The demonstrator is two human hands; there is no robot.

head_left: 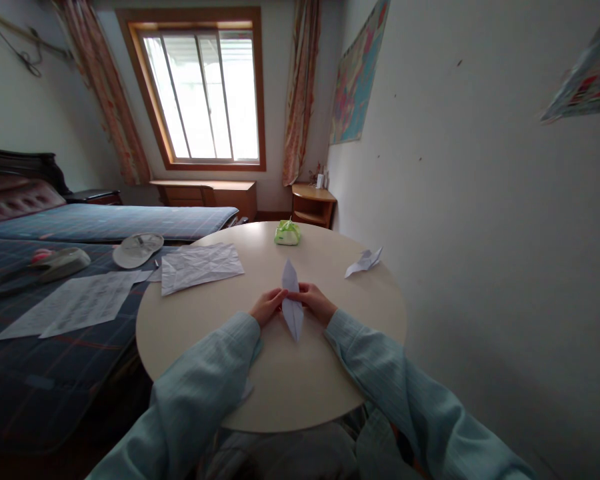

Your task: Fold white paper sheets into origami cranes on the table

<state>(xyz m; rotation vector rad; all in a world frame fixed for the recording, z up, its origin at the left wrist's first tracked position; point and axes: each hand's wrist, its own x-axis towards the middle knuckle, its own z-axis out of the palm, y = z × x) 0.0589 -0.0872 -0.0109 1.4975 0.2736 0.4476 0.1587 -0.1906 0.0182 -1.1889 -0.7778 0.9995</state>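
Note:
A sheet of white paper folded into a narrow diamond, the folded paper (pixel 293 319), stands lengthwise before me over the middle of the round table. My left hand (pixel 269 306) pinches its left edge near the middle. From the other side my right hand (pixel 319 302) grips it, fingers lying across the front of the folds. The fingertips of both hands nearly meet at the paper's centre. Farther right on the table lies another folded paper piece (pixel 364 263), with pointed ends, apart from both hands.
The round table (pixel 200 360) bears a crumpled white sheet (pixel 203 268) at left and a green tissue pack (pixel 287 233) at the back. A small paper scrap (pixel 247 389) lies near my left sleeve. Left is a bed (pixel 100 360) with printed sheets (pixel 90 303) and a cap (pixel 138 250).

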